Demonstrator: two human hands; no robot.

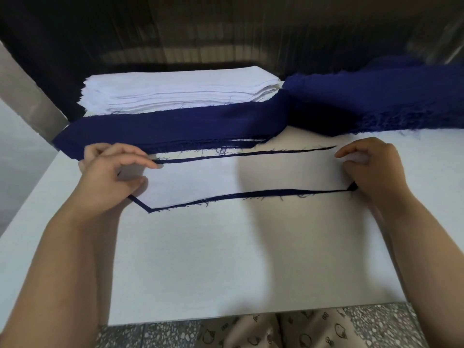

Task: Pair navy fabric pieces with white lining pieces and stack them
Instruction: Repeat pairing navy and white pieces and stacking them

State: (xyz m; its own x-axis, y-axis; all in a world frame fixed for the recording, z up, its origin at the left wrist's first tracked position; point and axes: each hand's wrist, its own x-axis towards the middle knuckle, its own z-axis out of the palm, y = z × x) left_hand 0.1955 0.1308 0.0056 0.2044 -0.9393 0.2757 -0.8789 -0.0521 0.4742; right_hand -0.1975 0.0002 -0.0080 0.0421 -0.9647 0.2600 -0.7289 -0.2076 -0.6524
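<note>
Nearest, at the lower edge, patterned trousers (288, 330) are seen over a speckled floor (120, 335). Beyond them a white table (226, 259) is spread, and both forearms are stretched across it. On the table's middle a white lining piece (238, 177) is laid flat on a navy piece (276, 193), of which only a thin frayed border is shown along the near and far edges and at the left point. The left end of the lining piece is held by the left hand (110, 177), its thumb and forefinger closed on the cloth and the other fingers curled. The right end is held by the right hand (376, 169), its fingers bent down and gathered on the cloth; whether the navy piece beneath is gripped too cannot be told. Just behind the pair a navy stack (163, 129) is laid lengthwise, its frayed near edge close to the left hand's knuckles. Behind that, and touching it, a tall white stack (175, 89) is set. To the right a looser navy heap (376, 96) is piled, its near edge ragged. Farthest, a dark backdrop (226, 28) is seen.
</note>
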